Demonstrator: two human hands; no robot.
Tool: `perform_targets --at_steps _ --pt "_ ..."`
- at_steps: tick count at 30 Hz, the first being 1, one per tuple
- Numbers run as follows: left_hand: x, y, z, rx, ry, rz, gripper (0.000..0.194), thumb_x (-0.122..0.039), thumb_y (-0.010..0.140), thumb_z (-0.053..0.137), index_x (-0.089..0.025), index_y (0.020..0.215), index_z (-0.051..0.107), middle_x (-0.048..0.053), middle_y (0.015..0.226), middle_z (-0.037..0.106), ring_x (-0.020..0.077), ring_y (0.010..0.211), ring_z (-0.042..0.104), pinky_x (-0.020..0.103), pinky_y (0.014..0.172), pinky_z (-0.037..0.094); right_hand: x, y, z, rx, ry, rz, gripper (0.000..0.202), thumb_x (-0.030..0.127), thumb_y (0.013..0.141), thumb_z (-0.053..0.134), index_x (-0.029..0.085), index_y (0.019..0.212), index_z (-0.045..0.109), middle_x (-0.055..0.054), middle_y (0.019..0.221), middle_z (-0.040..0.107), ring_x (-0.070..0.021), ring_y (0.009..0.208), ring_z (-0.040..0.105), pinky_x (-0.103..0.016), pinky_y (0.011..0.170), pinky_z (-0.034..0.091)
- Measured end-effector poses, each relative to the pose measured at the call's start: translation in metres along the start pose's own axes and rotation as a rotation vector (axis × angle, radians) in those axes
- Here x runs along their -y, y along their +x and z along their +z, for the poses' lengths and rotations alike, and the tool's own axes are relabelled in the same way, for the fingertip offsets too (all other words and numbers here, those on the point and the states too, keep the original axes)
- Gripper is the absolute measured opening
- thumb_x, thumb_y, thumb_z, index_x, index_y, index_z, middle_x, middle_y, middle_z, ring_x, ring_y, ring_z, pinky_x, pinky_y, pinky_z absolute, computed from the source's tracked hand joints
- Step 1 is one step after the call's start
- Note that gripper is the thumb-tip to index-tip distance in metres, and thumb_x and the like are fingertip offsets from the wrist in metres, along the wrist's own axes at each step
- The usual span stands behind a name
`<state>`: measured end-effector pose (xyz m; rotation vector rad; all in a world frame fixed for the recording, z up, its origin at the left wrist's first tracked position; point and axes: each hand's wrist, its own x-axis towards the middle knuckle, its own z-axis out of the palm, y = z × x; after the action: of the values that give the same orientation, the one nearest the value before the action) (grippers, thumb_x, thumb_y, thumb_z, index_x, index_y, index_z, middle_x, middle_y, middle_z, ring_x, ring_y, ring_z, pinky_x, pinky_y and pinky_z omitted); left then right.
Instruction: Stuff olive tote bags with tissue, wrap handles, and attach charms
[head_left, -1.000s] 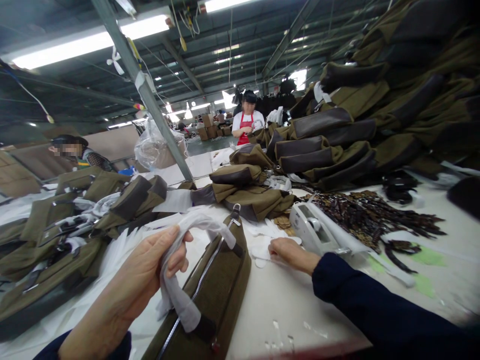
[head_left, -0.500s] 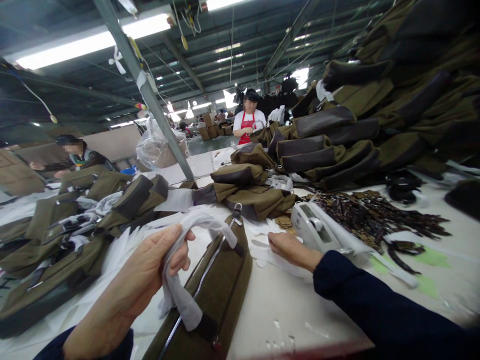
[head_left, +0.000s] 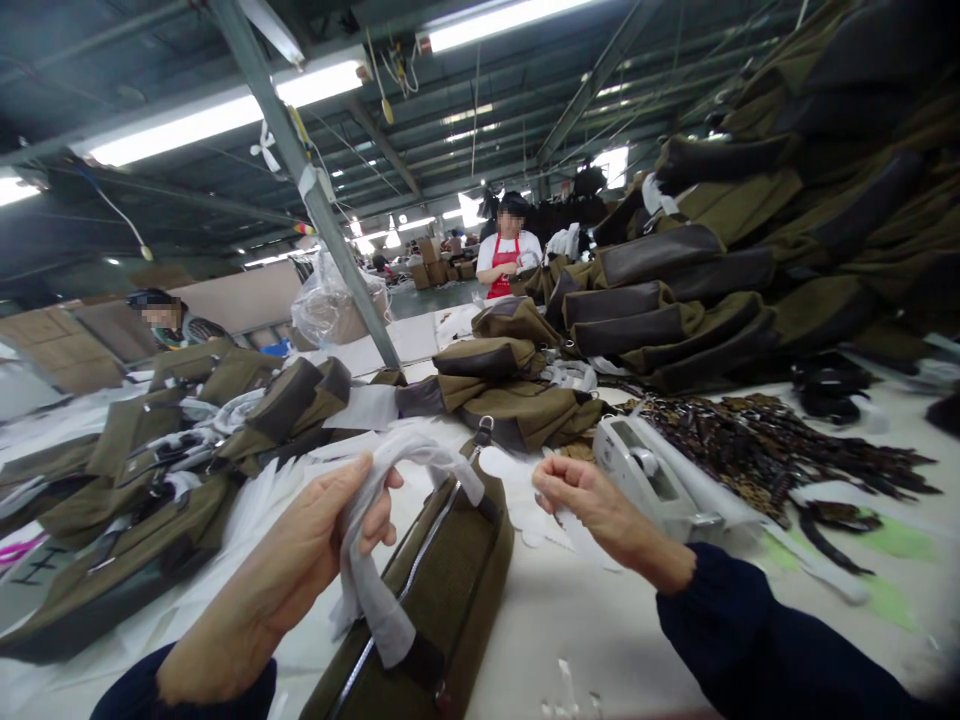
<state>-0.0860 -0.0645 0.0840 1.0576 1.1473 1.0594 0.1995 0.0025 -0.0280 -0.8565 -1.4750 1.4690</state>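
Observation:
An olive bag with a silver zipper lies on the white table at the lower middle. Its handle, wrapped in white paper, arches up from the top. My left hand is closed round that wrapped handle. To the right of the bag, my right hand is raised over the table, its fingers pinched together; what they hold, if anything, is too small to name. A grey-white tape dispenser stands just beyond it, and white paper pieces lie between the hands.
Piled olive bags rise at the right, with more bags at the left. Dark straps lie behind the dispenser. A slanted metal post crosses the view. One person in a red apron and another are farther back.
My right hand has lifted slightly, its fingers now pinched above the table. My left hand keeps its hold on the wrapped handle. The whole view has shifted a little.

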Motion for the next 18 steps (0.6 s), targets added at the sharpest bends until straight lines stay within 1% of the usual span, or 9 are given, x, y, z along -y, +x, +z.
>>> perform_targets --at_steps 3,6,8,9,10,12,14,16,18 --pt "-0.001 0.002 -0.004 -0.017 -0.076 -0.065 0.043 -0.049 0.096 0.047 -0.012 0.092 0.068 0.000 0.060 0.052 0.0113 0.053 0.049 0.029 0.061 0.057 0.009 -0.005 0.019 0.032 0.067 -0.011 0.036 0.050 0.088 0.065 0.016 0.077 0.058 0.000 0.069 0.059 -0.0120 0.062 0.046 -0.027 0.062 0.034" --pt "0.000 0.005 -0.005 -0.115 -0.031 -0.060 0.023 -0.034 0.089 0.062 -0.013 0.096 0.069 0.006 0.084 0.063 0.0118 0.063 0.057 0.023 0.054 0.057 0.021 -0.003 0.045 0.113 0.104 0.002 0.036 0.051 0.087 0.065 0.017 0.079 0.059 -0.002 0.071 0.066 -0.0126 0.062 0.047 -0.027 0.062 0.034" --pt "0.001 0.006 -0.005 -0.161 0.011 -0.064 0.021 -0.026 0.082 0.070 -0.014 0.098 0.069 0.007 0.099 0.063 0.0106 0.066 0.059 0.021 0.052 0.056 0.027 0.003 0.062 0.154 0.118 0.011 0.036 0.052 0.087 0.065 0.017 0.079 0.059 -0.003 0.072 0.069 -0.0131 0.063 0.048 -0.026 0.062 0.034" --pt "0.003 0.006 -0.005 -0.167 0.021 -0.081 0.024 -0.026 0.079 0.072 -0.015 0.100 0.069 0.007 0.099 0.063 0.0103 0.064 0.059 0.021 0.051 0.056 0.030 0.007 0.069 0.171 0.128 0.013 0.036 0.052 0.086 0.066 0.017 0.079 0.059 -0.004 0.072 0.070 -0.0132 0.063 0.049 -0.026 0.062 0.034" --pt "0.004 0.006 -0.004 -0.166 0.025 -0.104 0.026 -0.026 0.077 0.073 -0.015 0.100 0.069 0.006 0.096 0.064 0.0108 0.063 0.059 0.023 0.052 0.056 0.031 0.011 0.076 0.191 0.137 0.016 0.036 0.052 0.085 0.067 0.017 0.079 0.059 -0.004 0.072 0.070 -0.0131 0.062 0.049 -0.026 0.061 0.034" --pt "0.007 0.006 -0.004 -0.132 0.033 -0.152 0.031 -0.027 0.075 0.072 -0.016 0.104 0.069 0.004 0.080 0.064 0.0128 0.058 0.058 0.028 0.053 0.058 0.034 0.019 0.087 0.246 0.156 0.029 0.036 0.052 0.083 0.069 0.017 0.079 0.058 -0.004 0.072 0.071 -0.0118 0.058 0.047 -0.025 0.056 0.032" --pt "0.009 0.005 -0.005 -0.101 0.050 -0.143 0.029 -0.028 0.074 0.071 -0.016 0.101 0.070 0.001 0.064 0.061 0.0132 0.052 0.056 0.030 0.054 0.057 0.037 0.025 0.094 0.291 0.172 0.047 0.037 0.052 0.082 0.070 0.017 0.079 0.057 -0.003 0.072 0.071 -0.0100 0.053 0.044 -0.023 0.052 0.030" --pt "0.009 0.005 -0.006 -0.107 0.098 -0.055 0.021 -0.026 0.073 0.072 -0.015 0.090 0.072 0.000 0.061 0.061 0.0116 0.049 0.054 0.027 0.054 0.054 0.040 0.026 0.097 0.321 0.186 0.055 0.037 0.051 0.081 0.072 0.017 0.082 0.057 -0.003 0.071 0.071 -0.0095 0.053 0.045 -0.022 0.051 0.030" --pt "0.005 0.003 -0.006 -0.146 0.183 0.061 0.015 -0.027 0.072 0.074 -0.014 0.080 0.073 0.001 0.065 0.063 0.0102 0.050 0.054 0.022 0.051 0.047 0.044 0.025 0.096 0.378 0.163 0.067 0.036 0.049 0.080 0.074 0.018 0.088 0.058 -0.002 0.070 0.071 -0.0098 0.054 0.047 -0.021 0.050 0.030"
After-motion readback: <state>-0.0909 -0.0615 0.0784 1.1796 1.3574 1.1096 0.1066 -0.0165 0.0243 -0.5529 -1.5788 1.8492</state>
